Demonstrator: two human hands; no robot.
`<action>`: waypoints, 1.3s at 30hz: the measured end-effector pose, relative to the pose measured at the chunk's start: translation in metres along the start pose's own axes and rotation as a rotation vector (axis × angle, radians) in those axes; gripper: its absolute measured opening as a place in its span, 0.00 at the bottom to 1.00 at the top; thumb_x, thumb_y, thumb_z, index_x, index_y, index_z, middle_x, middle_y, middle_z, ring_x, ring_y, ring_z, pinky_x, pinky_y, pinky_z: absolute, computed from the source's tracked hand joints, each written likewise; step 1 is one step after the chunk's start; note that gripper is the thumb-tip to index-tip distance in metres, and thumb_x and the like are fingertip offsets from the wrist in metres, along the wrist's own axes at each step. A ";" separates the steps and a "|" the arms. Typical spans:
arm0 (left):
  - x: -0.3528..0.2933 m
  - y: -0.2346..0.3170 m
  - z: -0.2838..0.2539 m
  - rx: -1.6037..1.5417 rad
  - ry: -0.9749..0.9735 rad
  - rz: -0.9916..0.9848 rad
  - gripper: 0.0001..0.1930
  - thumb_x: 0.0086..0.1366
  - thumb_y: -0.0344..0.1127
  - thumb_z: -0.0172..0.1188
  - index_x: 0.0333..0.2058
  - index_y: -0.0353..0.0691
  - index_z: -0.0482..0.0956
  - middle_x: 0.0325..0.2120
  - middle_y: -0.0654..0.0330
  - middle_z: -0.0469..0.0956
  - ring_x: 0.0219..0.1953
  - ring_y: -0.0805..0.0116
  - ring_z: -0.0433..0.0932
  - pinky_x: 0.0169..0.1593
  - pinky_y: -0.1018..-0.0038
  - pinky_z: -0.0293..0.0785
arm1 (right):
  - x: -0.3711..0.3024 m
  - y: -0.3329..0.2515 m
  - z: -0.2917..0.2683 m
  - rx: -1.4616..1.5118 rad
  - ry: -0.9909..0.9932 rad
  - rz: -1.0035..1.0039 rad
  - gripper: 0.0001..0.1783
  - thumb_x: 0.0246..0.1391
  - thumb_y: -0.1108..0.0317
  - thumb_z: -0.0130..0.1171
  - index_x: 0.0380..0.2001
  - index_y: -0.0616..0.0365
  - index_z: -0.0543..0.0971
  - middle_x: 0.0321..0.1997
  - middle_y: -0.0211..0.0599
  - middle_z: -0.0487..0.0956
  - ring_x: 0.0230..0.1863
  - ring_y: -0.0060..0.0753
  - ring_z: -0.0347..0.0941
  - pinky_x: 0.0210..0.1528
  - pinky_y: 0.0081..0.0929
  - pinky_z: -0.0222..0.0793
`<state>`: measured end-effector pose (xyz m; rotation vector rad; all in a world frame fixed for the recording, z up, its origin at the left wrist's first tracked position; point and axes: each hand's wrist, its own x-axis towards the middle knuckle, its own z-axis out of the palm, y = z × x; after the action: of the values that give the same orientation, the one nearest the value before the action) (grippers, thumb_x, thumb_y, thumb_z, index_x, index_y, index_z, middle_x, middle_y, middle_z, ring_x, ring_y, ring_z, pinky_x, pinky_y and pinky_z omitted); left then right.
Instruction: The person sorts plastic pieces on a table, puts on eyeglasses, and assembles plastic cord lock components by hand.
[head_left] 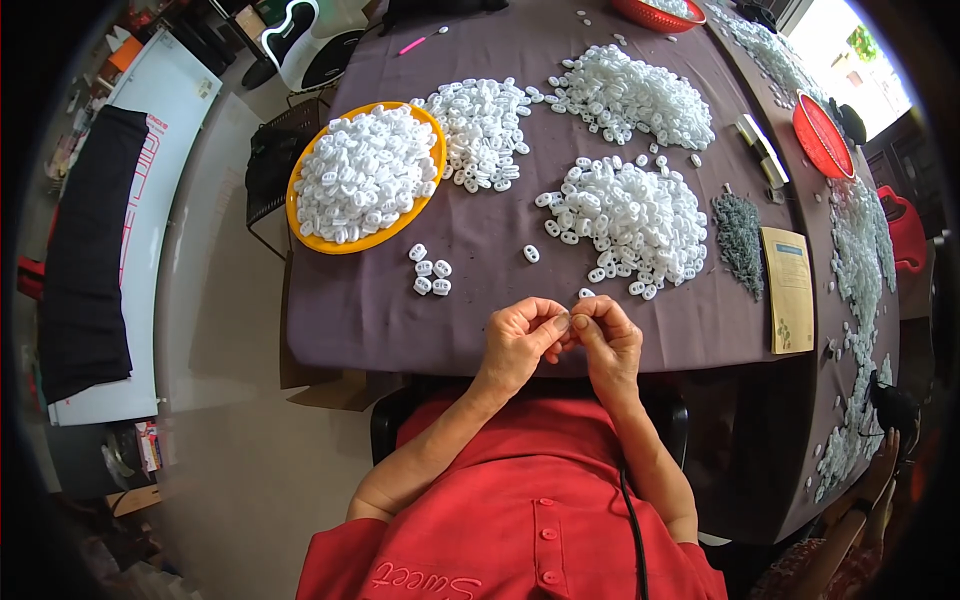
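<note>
At the table's near edge, my left hand (518, 345) and my right hand (612, 348) meet fingertip to fingertip. Both are closed in a pinch, and whatever sits between the fingertips is too small to make out. Just beyond the right fingertips lies a small white oval plastic piece with holes (586, 294). Another single white piece (531, 254) rests farther away. A heap of similar pieces (635, 220) spreads beyond my right hand. Ahead and left of my left hand sits a little cluster of white pieces (432, 270).
A yellow tray (437, 160) heaped with white pieces stands at left, beside two more piles (480, 130) (630, 95). Small grey parts (738, 240) and a tan booklet (788, 290) lie at right. Red baskets (822, 135) stand farther off. Another person's hand (885, 460) shows at the right.
</note>
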<state>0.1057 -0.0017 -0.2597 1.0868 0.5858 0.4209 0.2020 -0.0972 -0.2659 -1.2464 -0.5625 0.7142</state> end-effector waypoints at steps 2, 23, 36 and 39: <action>0.000 -0.003 -0.001 0.024 -0.002 0.016 0.07 0.62 0.32 0.57 0.32 0.33 0.76 0.21 0.63 0.77 0.22 0.79 0.74 0.24 0.84 0.70 | -0.001 0.000 0.001 -0.050 0.002 -0.016 0.02 0.55 0.80 0.51 0.29 0.65 0.73 0.28 0.30 0.74 0.26 0.19 0.73 0.29 0.16 0.72; 0.001 -0.014 -0.007 -0.083 0.040 -0.083 0.07 0.62 0.33 0.57 0.32 0.35 0.75 0.22 0.61 0.76 0.21 0.77 0.74 0.25 0.81 0.74 | 0.027 -0.015 -0.045 -0.614 0.146 -0.044 0.08 0.54 0.75 0.54 0.38 0.60 0.77 0.27 0.29 0.75 0.24 0.19 0.69 0.25 0.18 0.65; 0.001 -0.012 -0.005 -0.087 0.059 -0.097 0.07 0.62 0.33 0.57 0.33 0.35 0.75 0.23 0.60 0.77 0.21 0.76 0.75 0.25 0.80 0.75 | 0.029 -0.011 -0.027 -1.237 -0.086 -0.413 0.10 0.46 0.72 0.60 0.35 0.59 0.77 0.30 0.38 0.74 0.30 0.39 0.73 0.32 0.31 0.69; 0.001 -0.011 -0.006 -0.123 0.046 -0.123 0.07 0.62 0.33 0.57 0.33 0.35 0.75 0.23 0.60 0.77 0.21 0.76 0.75 0.25 0.81 0.75 | 0.026 -0.010 -0.034 -0.756 -0.033 -0.168 0.09 0.49 0.77 0.58 0.37 0.61 0.79 0.25 0.31 0.77 0.23 0.18 0.72 0.25 0.17 0.69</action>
<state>0.1026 -0.0014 -0.2724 0.9208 0.6552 0.3703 0.2456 -0.1010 -0.2636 -1.8545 -1.0058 0.3792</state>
